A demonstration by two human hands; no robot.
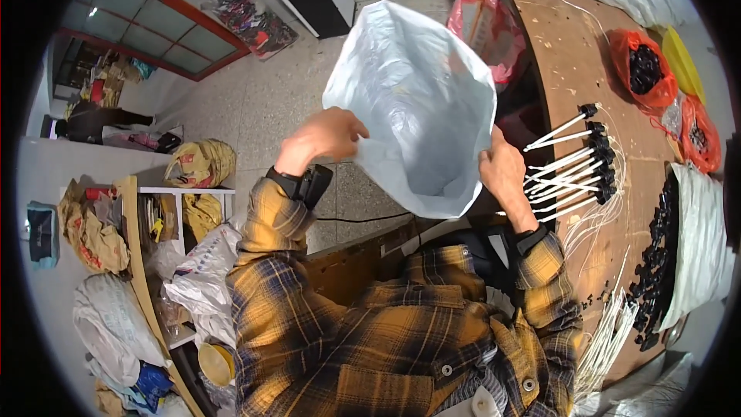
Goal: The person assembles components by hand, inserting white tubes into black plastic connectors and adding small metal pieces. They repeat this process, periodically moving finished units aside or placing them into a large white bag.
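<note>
A large white woven sack (409,100) hangs in front of me, its mouth spread wide so that I look down inside it. Nothing shows within it but its pale, creased lining. My left hand (332,135) grips the near left part of the rim, fingers closed on the edge. On the right side of the rim, my right hand (503,170) is closed too, thumb against the sack's edge. To the right of that hand, a bundle of white cable pieces with black plug ends (575,166) lies on the brown worktable (567,54).
Red bags (643,69) of black parts and a yellow bowl (683,62) stand on the table's far right. Loose black parts (652,262) and white cables (610,336) lie nearer. A pink bag (486,23) stands beyond the sack. Shelves (185,201) with bags are at left.
</note>
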